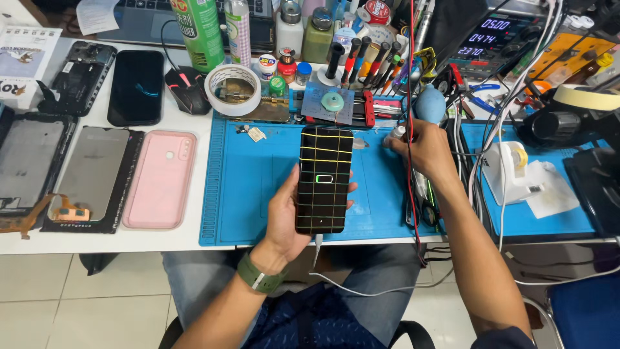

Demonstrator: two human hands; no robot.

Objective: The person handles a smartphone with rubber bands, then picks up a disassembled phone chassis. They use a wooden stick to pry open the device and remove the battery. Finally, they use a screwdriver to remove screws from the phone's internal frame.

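Your left hand [287,216] holds a black smartphone [324,179] upright over the blue work mat [248,194], just below the middle of the view. The palm cups the phone's lower left edge, the thumb lies along that side, and the fingertips curl around the right edge, so the fingers are closed firmly on the phone. Its screen is lit with a small battery symbol at its centre, and thin yellow strips of tape cross the glass in a grid. A white cable [336,278] runs from the phone's bottom end towards six o'clock, over your lap.

Your right hand [423,145], at about two o'clock from the phone, rests on the mat's right edge with its fingers bunched loosely around a small white bottle [395,134]; only the bottle's top shows, and I cannot tell how tightly it is gripped. A red wire [409,97] passes just in front of that hand.

At eleven o'clock from the phone a roll of tape [232,89] lies beside a black mouse [187,87]. At nine o'clock, off the mat, a pink phone case [160,179] lies flat next to a dark screen panel [97,178]. At one o'clock stands a power supply [494,39] with a lit display.
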